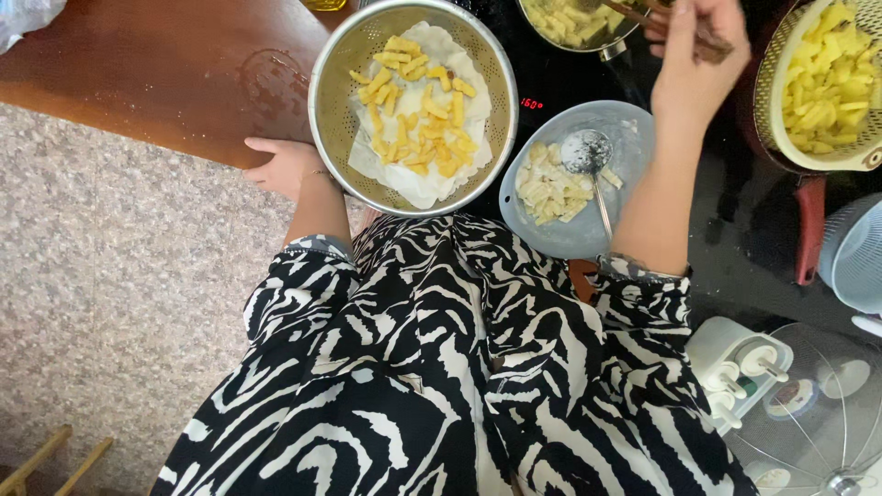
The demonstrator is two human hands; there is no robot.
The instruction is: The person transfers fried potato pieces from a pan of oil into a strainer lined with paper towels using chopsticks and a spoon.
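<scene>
Head view, looking straight down my front. My left hand (280,167) rests at the edge of the brown wooden worktop (165,73), fingers loosely curled and gripping nothing that I can see, its wrist just under the rim of the round perforated metal colander (331,101). The colander is lined with white paper (441,179), on which lie golden fried potato sticks (418,106). My right hand (694,64) is raised over the black glass cooktop (551,78), fingers closed around a pair of brown wooden chopsticks (643,16) whose tips reach toward the metal pan (574,41) at the top edge; the pan holds more pale yellow potato pieces (560,18). Below my right forearm stands a pale grey round plate (634,138) carrying a few pale potato pieces (547,188) and a round metal skimmer spoon (588,152) with its handle pointing toward me. At far right, a cream plastic basket (781,129) holds raw yellow potato sticks (827,73), well apart from the colander. A white electric fan (808,404) stands at the lower right. My black-and-white patterned sleeves (303,285) fill the lower frame.
</scene>
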